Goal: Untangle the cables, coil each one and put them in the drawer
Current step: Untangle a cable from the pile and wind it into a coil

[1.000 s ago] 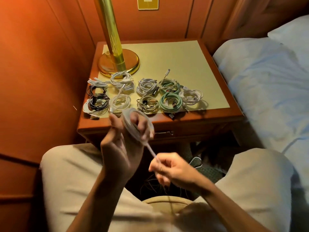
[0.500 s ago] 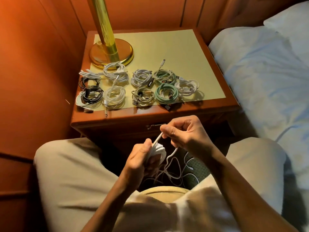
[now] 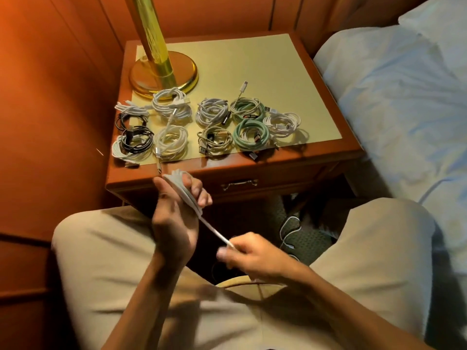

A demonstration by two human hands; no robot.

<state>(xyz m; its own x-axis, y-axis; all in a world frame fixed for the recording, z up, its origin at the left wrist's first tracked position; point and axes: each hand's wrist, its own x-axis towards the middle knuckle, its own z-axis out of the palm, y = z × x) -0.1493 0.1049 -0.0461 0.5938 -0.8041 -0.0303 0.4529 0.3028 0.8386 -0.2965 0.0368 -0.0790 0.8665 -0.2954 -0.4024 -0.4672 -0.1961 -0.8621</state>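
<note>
Above the lap, left hand grips a white cable coil — right hand pinches its stretched tail; coiled cables on table, drawer closed.

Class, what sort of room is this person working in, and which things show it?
Probably a bedroom or hotel room: a bed with white sheets, a wooden nightstand beside it, and a brass lamp standing on top.

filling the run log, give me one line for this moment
step: coiling white cable | left hand: holds coil | right hand: pinches strand | finished coils: on nightstand | drawer: closed
</note>
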